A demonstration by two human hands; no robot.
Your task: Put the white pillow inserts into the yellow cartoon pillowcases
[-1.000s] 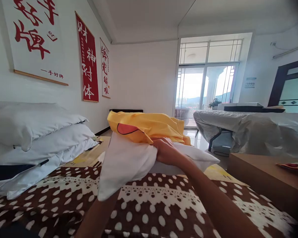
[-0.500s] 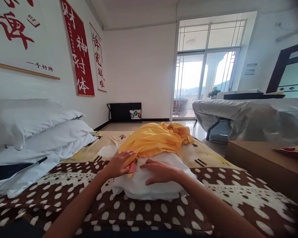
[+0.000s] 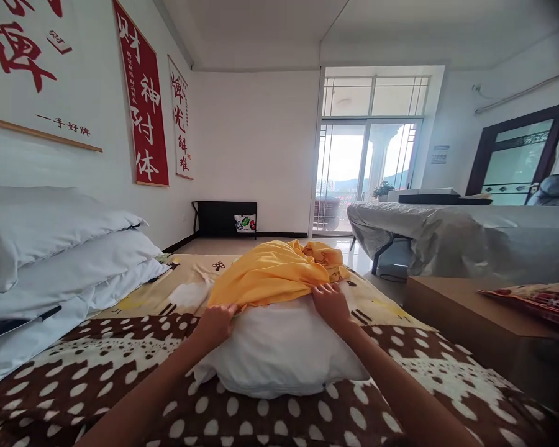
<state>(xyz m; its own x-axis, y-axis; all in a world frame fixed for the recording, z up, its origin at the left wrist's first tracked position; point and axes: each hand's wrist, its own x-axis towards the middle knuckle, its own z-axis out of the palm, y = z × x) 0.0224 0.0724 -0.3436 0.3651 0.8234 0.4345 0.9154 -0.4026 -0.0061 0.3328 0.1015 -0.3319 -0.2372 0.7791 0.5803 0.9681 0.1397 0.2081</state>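
A white pillow [image 3: 274, 354] lies on the bed, its far part covered by a bunched yellow pillowcase [image 3: 274, 270]. My left hand [image 3: 220, 324] is closed on the near left edge of the pillowcase. At the opposite side, my right hand [image 3: 330, 305] has its fingers curled over the right part of that same edge. The near part of the pillow sticks out bare between my forearms. Beneath it spreads a brown and cream blanket [image 3: 233, 406] with white spots. My fingertips are partly hidden in the yellow fabric.
Several white pillows [image 3: 74, 261] are stacked on the left side of the bed. To the right stand a brown box [image 3: 451, 310] with a patterned red cloth [image 3: 535, 301] and a plastic-covered table [image 3: 447, 230]. A black folded panel [image 3: 218, 217] leans by the far wall.
My right hand has moved forward and right from the white pillow and closed on the pillowcase edge. My left hand keeps hold of the left edge. The view has shifted slightly.
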